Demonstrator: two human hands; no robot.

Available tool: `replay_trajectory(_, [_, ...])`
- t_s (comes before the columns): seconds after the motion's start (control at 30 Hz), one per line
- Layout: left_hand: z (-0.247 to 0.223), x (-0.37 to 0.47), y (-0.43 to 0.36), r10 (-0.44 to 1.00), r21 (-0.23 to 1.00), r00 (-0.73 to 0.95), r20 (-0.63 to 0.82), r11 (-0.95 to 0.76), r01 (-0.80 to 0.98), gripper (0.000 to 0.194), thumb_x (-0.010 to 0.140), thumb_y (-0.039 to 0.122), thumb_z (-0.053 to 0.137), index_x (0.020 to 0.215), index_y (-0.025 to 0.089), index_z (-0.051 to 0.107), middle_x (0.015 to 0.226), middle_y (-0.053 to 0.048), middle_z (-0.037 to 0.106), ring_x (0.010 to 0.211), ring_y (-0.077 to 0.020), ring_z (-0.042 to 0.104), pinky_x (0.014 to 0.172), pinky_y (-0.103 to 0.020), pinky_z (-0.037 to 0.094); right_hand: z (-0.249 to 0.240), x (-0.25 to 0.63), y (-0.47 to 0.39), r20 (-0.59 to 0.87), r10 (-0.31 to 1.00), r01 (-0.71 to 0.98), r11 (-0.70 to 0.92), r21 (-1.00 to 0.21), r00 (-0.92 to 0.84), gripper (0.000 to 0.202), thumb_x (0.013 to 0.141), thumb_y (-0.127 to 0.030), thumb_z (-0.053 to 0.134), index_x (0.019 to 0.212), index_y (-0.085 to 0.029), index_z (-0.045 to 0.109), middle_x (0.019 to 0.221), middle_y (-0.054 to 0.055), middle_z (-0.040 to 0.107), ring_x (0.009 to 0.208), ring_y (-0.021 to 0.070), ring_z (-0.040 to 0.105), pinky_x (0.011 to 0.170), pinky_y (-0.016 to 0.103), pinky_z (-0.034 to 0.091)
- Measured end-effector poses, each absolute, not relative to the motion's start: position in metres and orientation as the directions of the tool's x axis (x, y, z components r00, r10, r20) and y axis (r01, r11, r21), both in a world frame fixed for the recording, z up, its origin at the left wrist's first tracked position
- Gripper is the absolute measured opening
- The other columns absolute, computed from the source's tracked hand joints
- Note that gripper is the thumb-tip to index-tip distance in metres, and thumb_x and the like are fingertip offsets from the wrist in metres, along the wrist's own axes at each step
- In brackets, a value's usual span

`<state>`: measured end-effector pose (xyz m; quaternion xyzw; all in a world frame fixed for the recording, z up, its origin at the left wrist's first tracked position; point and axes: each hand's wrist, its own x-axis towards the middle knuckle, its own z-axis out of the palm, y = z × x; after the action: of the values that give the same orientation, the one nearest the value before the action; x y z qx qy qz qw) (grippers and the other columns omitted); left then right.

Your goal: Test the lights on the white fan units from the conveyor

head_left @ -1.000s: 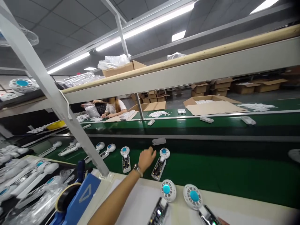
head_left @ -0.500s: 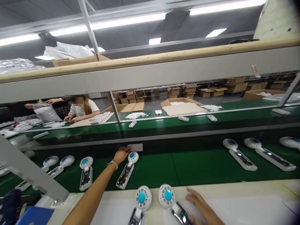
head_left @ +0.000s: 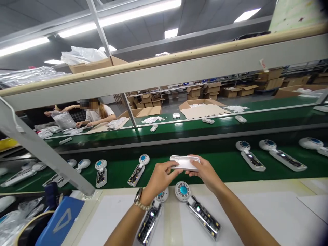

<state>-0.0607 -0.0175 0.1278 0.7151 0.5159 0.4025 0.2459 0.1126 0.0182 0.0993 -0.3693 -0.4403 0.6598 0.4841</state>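
Between both hands, above the near edge of the green belt, is a white plastic cover with its hollow side showing (head_left: 185,163). My left hand (head_left: 162,176) pinches its left end, a watch and bracelet on the wrist. Fingers of my right hand (head_left: 203,171) grip its right end. Below them on the bench lie two white fan units with blue centres and exposed circuit boards, one at the right (head_left: 202,215) and one at the left (head_left: 150,222), partly behind my left hand. Each has a small light glowing.
More fan units lie on the green belt (head_left: 115,176), left and right. A slanted metal post (head_left: 51,147) and a blue holder (head_left: 60,222) stand at left. Across a second belt, people work beside cardboard, with a box (head_left: 198,111) and small white parts.
My left hand has brought the white cover back from the belt to the middle. My right hand has risen from beside the right fan unit and taken hold of the cover too.
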Motion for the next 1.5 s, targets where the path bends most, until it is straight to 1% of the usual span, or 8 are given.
replay_trajectory(0.13, [0.123, -0.056, -0.034, 0.995, 0.983, -0.059, 0.084, -0.073, 0.167, 0.043, 0.078, 0.057, 0.047, 0.091, 0.016, 0.056, 0.047, 0.008, 0.025, 0.041, -0.0072, 0.02, 0.04, -0.02, 0.017, 0.106, 0.133, 0.013, -0.074, 0.943, -0.198, -0.145, -0.969, -0.326, 0.022, 0.076, -0.023, 0.052, 0.095, -0.012, 0.053, 0.049, -0.004, 0.055, 0.041, 0.0094, 0.052, 0.036, 0.019, 0.038])
replay_trajectory(0.23, [0.115, -0.057, -0.037, 0.933, 0.95, 0.226, -0.281, 0.304, -0.076, 0.048, 0.079, 0.062, 0.04, 0.085, 0.016, 0.051, 0.048, 0.008, 0.027, 0.039, -0.0047, 0.011, 0.038, -0.018, 0.007, 0.108, 0.136, 0.009, -0.096, 0.899, -0.101, -0.153, -0.983, -0.426, 0.024, 0.075, -0.028, 0.053, 0.093, -0.013, 0.055, 0.046, -0.005, 0.053, 0.036, 0.0078, 0.048, 0.034, 0.017, 0.035])
replay_trajectory(0.33, [0.108, -0.051, -0.038, 0.838, 0.86, 0.436, -0.327, 0.455, -0.229, 0.039, 0.079, 0.053, 0.05, 0.076, 0.014, 0.049, 0.052, 0.005, 0.036, 0.039, -0.0026, 0.016, 0.037, -0.016, 0.009, 0.108, 0.127, 0.006, -0.095, 0.904, -0.061, -0.132, -0.989, -0.418, 0.026, 0.076, -0.032, 0.051, 0.094, -0.013, 0.054, 0.043, -0.007, 0.05, 0.036, 0.0086, 0.047, 0.035, 0.018, 0.036])
replay_trajectory(0.47, [0.1, -0.042, -0.036, 0.896, 0.775, 0.335, -0.291, 0.426, -0.467, 0.033, 0.081, 0.044, 0.052, 0.082, 0.011, 0.054, 0.058, -0.001, 0.048, 0.039, -0.0026, 0.028, 0.036, -0.013, 0.017, 0.107, 0.115, 0.002, -0.027, 0.965, -0.026, -0.035, -0.999, -0.262, 0.037, 0.077, -0.041, 0.052, 0.104, -0.015, 0.05, 0.073, 0.002, 0.06, 0.053, 0.0129, 0.057, 0.049, 0.027, 0.05])
replay_trajectory(0.57, [0.096, -0.041, -0.032, 0.945, 0.743, 0.217, -0.246, 0.327, -0.584, 0.028, 0.086, 0.035, 0.048, 0.09, 0.009, 0.057, 0.061, -0.005, 0.054, 0.045, -0.0072, 0.043, 0.04, -0.015, 0.031, 0.107, 0.112, -0.006, 0.227, 0.969, 0.196, 0.241, -0.95, -0.095, 0.041, 0.078, -0.04, 0.054, 0.112, -0.018, 0.049, 0.112, 0.01, 0.053, 0.088, 0.0218, 0.059, 0.074, 0.037, 0.051])
replay_trajectory(0.77, [0.097, -0.043, -0.031, 0.978, 0.695, 0.102, -0.183, 0.202, -0.69, 0.026, 0.087, 0.026, 0.047, 0.097, 0.004, 0.059, 0.081, -0.015, 0.064, 0.078, -0.0204, 0.061, 0.076, -0.032, 0.048, 0.108, 0.1, -0.039, 0.675, 0.725, 0.454, 0.653, -0.607, -0.14, 0.018, 0.085, -0.02, 0.046, 0.097, -0.021, 0.059, 0.097, 0.008, 0.058, 0.088, 0.0212, 0.058, 0.073, 0.034, 0.049])
replay_trajectory(1.13, [0.102, -0.042, -0.039, 0.988, 0.738, 0.086, -0.127, 0.152, -0.658, 0.033, 0.086, 0.028, 0.05, 0.108, 0.005, 0.057, 0.095, -0.015, 0.064, 0.093, -0.0229, 0.059, 0.081, -0.029, 0.048, 0.088, 0.078, -0.034, 0.482, 0.749, 0.384, 0.653, -0.653, -0.454, 0.024, 0.085, -0.013, 0.044, 0.095, -0.02, 0.065, 0.09, 0.007, 0.058, 0.081, 0.0189, 0.058, 0.067, 0.032, 0.051])
replay_trajectory(1.5, [0.103, -0.042, -0.04, 0.984, 0.717, 0.11, -0.142, 0.179, -0.674, 0.037, 0.085, 0.032, 0.052, 0.111, 0.006, 0.056, 0.097, -0.016, 0.064, 0.096, -0.0249, 0.058, 0.085, -0.033, 0.046, 0.089, 0.082, -0.031, 0.585, 0.659, 0.322, 0.747, -0.582, -0.472, 0.016, 0.086, -0.013, 0.044, 0.089, -0.021, 0.058, 0.086, 0.005, 0.059, 0.077, 0.0171, 0.058, 0.066, 0.029, 0.049])
